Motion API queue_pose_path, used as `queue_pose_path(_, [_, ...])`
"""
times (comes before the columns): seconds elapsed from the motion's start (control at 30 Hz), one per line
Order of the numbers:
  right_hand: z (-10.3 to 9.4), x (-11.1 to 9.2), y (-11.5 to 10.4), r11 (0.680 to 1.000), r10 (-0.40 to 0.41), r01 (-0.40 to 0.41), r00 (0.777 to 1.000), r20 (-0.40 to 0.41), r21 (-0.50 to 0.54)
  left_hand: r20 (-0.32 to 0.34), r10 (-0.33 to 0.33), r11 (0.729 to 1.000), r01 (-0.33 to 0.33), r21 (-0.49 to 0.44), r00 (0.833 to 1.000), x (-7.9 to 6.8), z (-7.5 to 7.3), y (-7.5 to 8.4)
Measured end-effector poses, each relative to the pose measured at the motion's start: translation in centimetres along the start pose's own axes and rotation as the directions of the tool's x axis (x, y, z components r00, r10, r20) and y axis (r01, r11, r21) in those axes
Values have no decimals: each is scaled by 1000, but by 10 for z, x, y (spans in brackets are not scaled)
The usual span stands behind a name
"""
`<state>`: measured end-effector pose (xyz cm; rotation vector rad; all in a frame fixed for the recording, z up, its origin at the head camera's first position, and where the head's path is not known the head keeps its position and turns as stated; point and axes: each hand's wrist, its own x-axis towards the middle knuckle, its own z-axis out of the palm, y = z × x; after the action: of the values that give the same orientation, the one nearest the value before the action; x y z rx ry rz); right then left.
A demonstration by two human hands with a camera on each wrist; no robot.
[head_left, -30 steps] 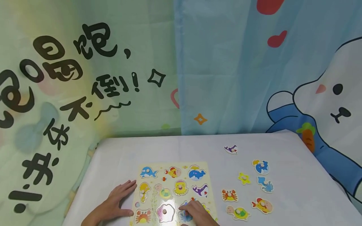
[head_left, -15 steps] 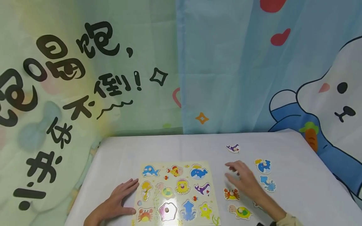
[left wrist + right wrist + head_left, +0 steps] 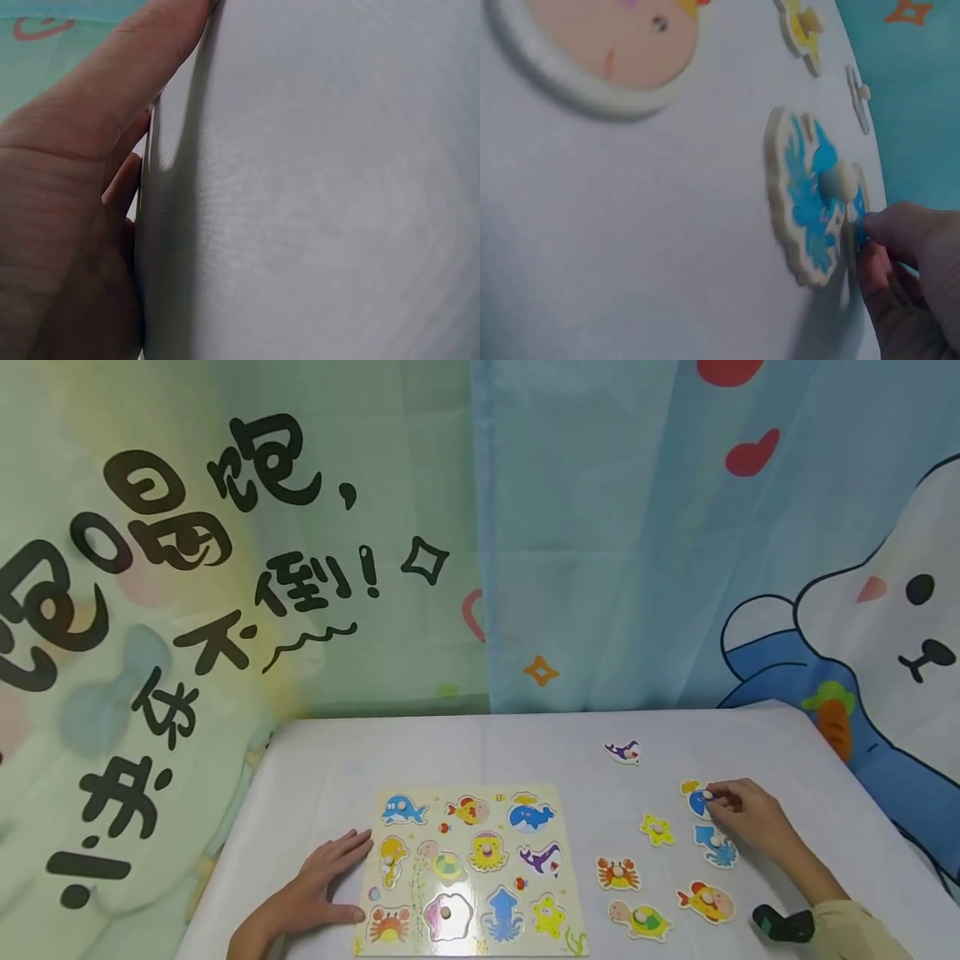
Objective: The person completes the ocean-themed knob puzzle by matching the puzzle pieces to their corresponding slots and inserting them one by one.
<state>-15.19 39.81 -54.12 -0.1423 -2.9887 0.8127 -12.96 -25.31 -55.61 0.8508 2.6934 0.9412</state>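
Observation:
A puzzle board (image 3: 408, 885) with printed sea animals lies flat on the table. My left hand (image 3: 315, 885) rests along its left edge, fingers straight and thumb touching the edge. At the right, my right hand (image 3: 753, 818) pinches a blue whale puzzle piece with a yellow spout (image 3: 694, 802) between thumb and fingers, which partly cover it. Just below lies a blue squid piece (image 3: 715, 846) with a knob. In the right wrist view, the thumb and fingertips touch the whale piece (image 3: 860, 202), mostly hidden behind the squid piece (image 3: 802, 202).
Loose pieces lie right of the board: a yellow star (image 3: 657, 830), a crab (image 3: 618, 873), a turtle (image 3: 640, 921), a fish (image 3: 707, 902), and a purple whale (image 3: 622, 752) farther back. Printed curtains (image 3: 585, 543) hang behind the table (image 3: 450, 752).
My right hand has left the board's squid picture, passed over the star piece, and moved right to grip the whale piece. The left hand has stayed beside the board.

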Motion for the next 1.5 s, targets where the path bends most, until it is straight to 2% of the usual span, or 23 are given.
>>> queue_pose_path(0.27, [4,5,9,1000,-21,21,999,-29,-4,2,-2,1000,2,-23,1000,0,2,-4])
queue_pose_path(0.47, [7,5,13,996,-84,83,995,-47,-34,-14,20,1000,-20,-13,1000,1,2,-4])
queue_pose_path(0.73, [5,4,6,992,-118,117,992,-38,-41,-4,5,1000,-5,-22,1000,1,2,-2])
queue_pose_path(0.93, [5,4,-17,989,-150,150,986,-69,-10,-8,10,999,-11,-30,1000,1,1,-2])
queue_pose_path(1.17, [11,1,-56,987,-160,162,984,-83,9,-18,17,1000,-18,-18,1000,2,2,-3])
queue_pose_path(1.33, [21,-6,-90,983,-175,177,983,-48,52,-19,23,1000,-23,-12,1000,1,3,-4])
queue_pose_path(1.5, [37,-15,-120,967,-239,243,969,-60,73,-16,21,1000,-21,-12,1000,1,3,-5])
